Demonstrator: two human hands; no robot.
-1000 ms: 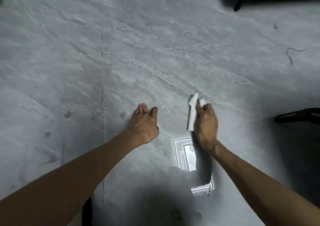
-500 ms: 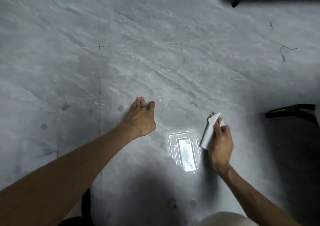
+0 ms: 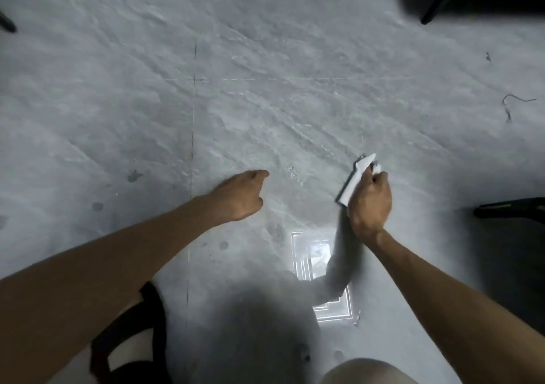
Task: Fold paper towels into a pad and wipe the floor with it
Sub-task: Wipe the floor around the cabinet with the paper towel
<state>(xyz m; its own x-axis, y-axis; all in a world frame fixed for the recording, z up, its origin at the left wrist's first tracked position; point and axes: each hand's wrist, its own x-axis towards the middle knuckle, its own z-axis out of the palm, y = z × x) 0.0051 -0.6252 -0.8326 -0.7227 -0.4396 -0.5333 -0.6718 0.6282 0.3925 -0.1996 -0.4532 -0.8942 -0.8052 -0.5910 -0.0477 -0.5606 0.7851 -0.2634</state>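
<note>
**Wiping the marble floor with a folded paper pad**

Head view:

Gripping a folded white paper towel pad (image 3: 355, 178) in the right hand (image 3: 370, 203), fingers (image 3: 380, 177) curled tight over its near half. Sticking out past the knuckles up and to the left, with a thin white edge showing and one corner poking forward. Held on a slant close over the grey marbled floor (image 3: 265, 59); cannot tell whether the lower face actually touches the tile, since the hand hides it.

Judging from the look: very light, soft, limp once wet, easy to tear if dragged by one corner. Folded layers likely to slide apart unless pinched across the whole stack. Best taken along the long folded edge, thumb on top and fingers beneath, then pressed flat under the palm for wiping rather than held on edge as now.

Resting just above or on the floor well to the left of the pad: the left hand (image 3: 243, 196), empty, fingers loosely bent, thumb forward, grasping nothing. Apparently serving as a brace.

Lying scattered on the tile left of that hand: several dark spots (image 3: 134, 175), likely targets for wiping. Shining near the right forearm: a bright rectangular reflection (image 3: 309, 254). Showing at the right edge: a dark chair leg (image 3: 510, 209).
</note>
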